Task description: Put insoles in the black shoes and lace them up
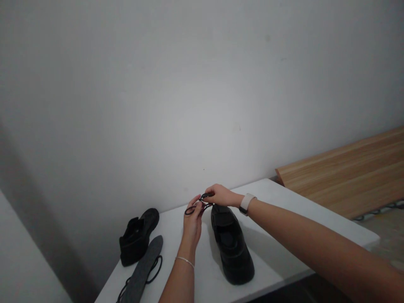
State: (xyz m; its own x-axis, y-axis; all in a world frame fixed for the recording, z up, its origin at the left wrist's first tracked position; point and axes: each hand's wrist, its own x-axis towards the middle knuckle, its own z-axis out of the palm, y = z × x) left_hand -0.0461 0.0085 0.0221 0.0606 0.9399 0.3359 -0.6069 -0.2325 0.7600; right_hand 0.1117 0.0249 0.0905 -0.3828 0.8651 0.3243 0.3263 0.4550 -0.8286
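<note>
Head view shows the right hand (223,196) pinching a dark lace (206,195) between thumb and fingers; the left hand (193,213) pinches it too, a loop beside its fingers. Light and limp, the lace probably slips easily, so a close fingertip hold suits it. It sits just by the far end of a black shoe (236,259) on the white table (274,219). This shoe looks heavier and firmer, best gripped around its sides near the opening.

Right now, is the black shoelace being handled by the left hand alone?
No, the left hand and the right hand both have their fingers on the black shoelace.
</note>
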